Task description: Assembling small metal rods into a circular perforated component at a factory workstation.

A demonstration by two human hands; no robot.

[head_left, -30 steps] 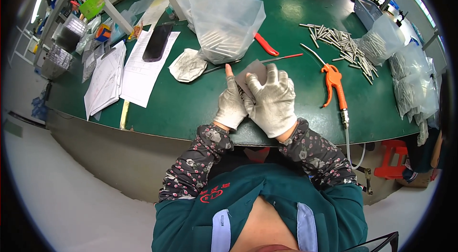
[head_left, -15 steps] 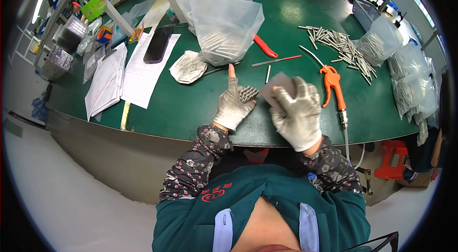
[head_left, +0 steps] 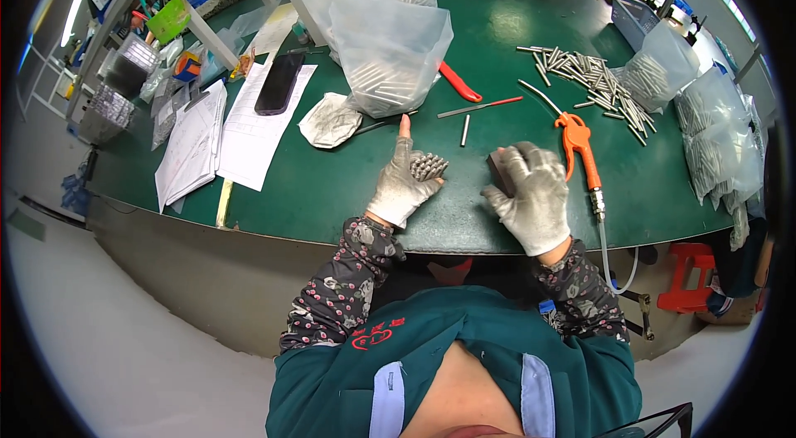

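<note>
Both hands wear silvery-white gloves with bare fingertips showing. My left hand (head_left: 396,193) is closed around a bundle of short metal pins (head_left: 428,166), their ends facing up; its index finger points away from me. To the right, my right hand (head_left: 532,196) grips a brown-grey rectangular pad (head_left: 499,173), mostly hidden under the fingers and low over the green table. Beyond the hands lie one loose metal pin (head_left: 465,130) and a thin red-handled tool (head_left: 481,106). An orange air blow gun (head_left: 579,144) lies just right of my right hand.
Clear plastic bags of pins (head_left: 385,65) stand at the back, beside a crumpled white cloth (head_left: 330,120). Farther left are a phone (head_left: 280,83) and papers (head_left: 195,148). Loose pins (head_left: 601,86) spread at the right, near more filled bags (head_left: 717,135) and a blue basket (head_left: 634,22).
My right hand has moved right and away from the pin bundle, and the pad has tilted from facing up to mostly hidden under the fingers. My left hand stays nearly still.
</note>
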